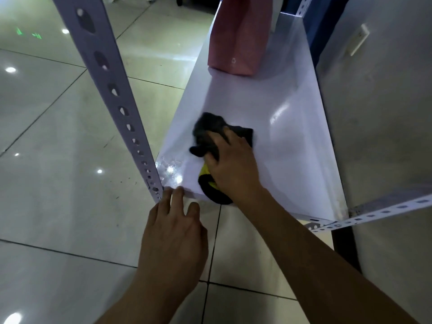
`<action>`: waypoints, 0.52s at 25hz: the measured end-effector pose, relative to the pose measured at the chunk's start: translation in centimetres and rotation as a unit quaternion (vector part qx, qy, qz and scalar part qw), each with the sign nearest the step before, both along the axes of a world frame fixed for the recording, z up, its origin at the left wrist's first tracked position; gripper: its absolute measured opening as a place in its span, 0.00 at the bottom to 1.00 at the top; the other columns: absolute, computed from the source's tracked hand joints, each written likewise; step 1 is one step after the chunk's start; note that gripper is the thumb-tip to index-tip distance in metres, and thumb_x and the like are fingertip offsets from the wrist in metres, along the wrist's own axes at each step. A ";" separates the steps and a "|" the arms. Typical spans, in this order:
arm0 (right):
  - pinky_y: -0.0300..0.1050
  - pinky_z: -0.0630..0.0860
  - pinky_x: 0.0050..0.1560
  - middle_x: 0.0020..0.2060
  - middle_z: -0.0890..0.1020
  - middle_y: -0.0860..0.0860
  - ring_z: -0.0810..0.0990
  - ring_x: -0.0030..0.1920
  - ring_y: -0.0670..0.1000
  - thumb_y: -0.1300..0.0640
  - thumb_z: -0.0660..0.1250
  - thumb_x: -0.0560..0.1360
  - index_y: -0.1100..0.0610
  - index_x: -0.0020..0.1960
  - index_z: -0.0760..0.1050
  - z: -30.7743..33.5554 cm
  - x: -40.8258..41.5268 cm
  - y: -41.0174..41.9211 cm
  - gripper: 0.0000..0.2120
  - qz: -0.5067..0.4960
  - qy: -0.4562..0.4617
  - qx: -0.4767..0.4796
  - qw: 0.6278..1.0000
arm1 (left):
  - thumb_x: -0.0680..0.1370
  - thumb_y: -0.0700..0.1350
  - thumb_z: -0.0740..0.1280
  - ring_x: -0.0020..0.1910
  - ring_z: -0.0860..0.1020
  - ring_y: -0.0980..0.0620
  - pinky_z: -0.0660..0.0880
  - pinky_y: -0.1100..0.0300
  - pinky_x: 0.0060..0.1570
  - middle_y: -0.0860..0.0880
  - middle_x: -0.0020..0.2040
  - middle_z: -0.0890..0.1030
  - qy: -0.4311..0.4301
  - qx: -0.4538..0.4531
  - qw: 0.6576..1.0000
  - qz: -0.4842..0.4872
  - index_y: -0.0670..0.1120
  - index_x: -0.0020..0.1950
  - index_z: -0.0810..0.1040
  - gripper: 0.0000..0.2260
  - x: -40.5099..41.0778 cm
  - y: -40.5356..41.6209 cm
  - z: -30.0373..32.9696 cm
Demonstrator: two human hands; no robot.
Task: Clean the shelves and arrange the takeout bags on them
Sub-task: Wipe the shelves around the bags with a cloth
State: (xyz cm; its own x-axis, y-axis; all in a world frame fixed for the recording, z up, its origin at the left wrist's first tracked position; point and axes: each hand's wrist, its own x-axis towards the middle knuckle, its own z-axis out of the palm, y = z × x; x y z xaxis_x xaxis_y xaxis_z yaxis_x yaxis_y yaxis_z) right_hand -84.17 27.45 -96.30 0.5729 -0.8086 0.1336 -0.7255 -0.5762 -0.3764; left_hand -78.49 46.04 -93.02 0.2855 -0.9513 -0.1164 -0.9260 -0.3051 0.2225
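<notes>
A white metal shelf runs away from me. My right hand lies flat on a dark cloth with a yellow patch and presses it onto the shelf near its front end. Part of the cloth hangs over the shelf's near edge. My left hand has straight fingers, whose tips touch the shelf's near left corner beside the upright post. A pink paper takeout bag stands upright at the far end of the shelf.
A perforated white upright post rises at the shelf's near left corner. A perforated crossbar sits at the near right. A grey wall runs along the right. Glossy floor tiles spread to the left and below.
</notes>
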 end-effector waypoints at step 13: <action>0.60 0.63 0.71 0.71 0.70 0.64 0.70 0.68 0.66 0.53 0.59 0.80 0.58 0.75 0.69 0.2 -10.3 -3.5 0.24 -0.253 0.025 -0.032 0.967 | 0.75 0.53 0.60 0.62 0.74 0.42 0.72 0.49 0.61 0.42 0.67 0.72 0.056 -0.049 0.997 0.001 0.44 0.54 0.80 0.17 1.2 0.3 0.0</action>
State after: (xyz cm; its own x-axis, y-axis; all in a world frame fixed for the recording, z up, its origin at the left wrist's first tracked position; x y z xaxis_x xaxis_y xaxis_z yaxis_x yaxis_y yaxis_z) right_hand -94.43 23.95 -96.08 0.1138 -0.9779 0.1754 -0.9365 -0.1645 -0.3097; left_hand -77.33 46.34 -93.03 0.2786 -0.9588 -0.0545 -0.8925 -0.2795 0.3540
